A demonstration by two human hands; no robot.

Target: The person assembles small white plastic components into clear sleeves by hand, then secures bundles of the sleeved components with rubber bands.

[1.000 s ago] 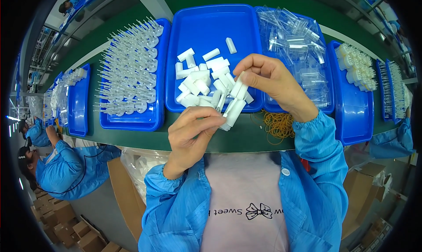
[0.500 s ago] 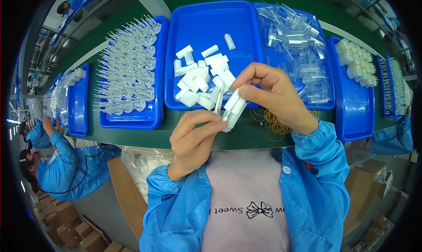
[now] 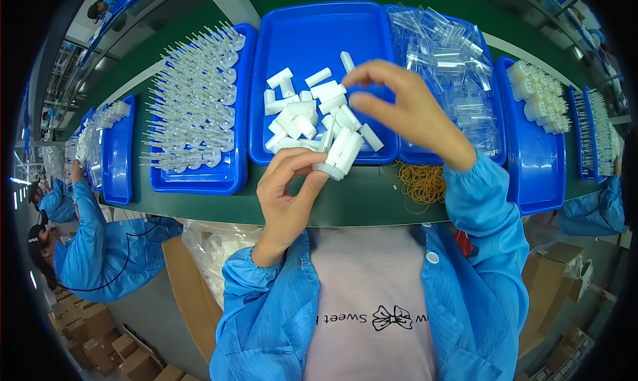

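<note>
My left hand [image 3: 289,182] is closed around the pale round base of a clear plastic pin holder [image 3: 332,170]. White foam-like blocks [image 3: 345,148] stand side by side on it, and at least one thin pin sticks up beside them. It tilts toward the upper right over the near edge of the middle blue tray [image 3: 319,29]. Over that tray, my right hand [image 3: 392,102] reaches in from the right, slightly blurred, thumb and forefinger apart with nothing visible between them. Its fingertips are beside a pile of loose white blocks [image 3: 292,118].
To the left, a blue tray holds several pin holders [image 3: 193,102]. Clear plastic sleeves [image 3: 458,69] fill the tray at right. Tan rubber bands [image 3: 422,183] lie on the green table [image 3: 359,205]. Farther right is a tray of banded white assemblies [image 3: 539,92]. A co-worker [image 3: 100,255] sits at left.
My right hand has left the held piece and moved up over the loose blocks, its fingers parting. My left hand keeps its hold, with the piece now slightly higher and turned.
</note>
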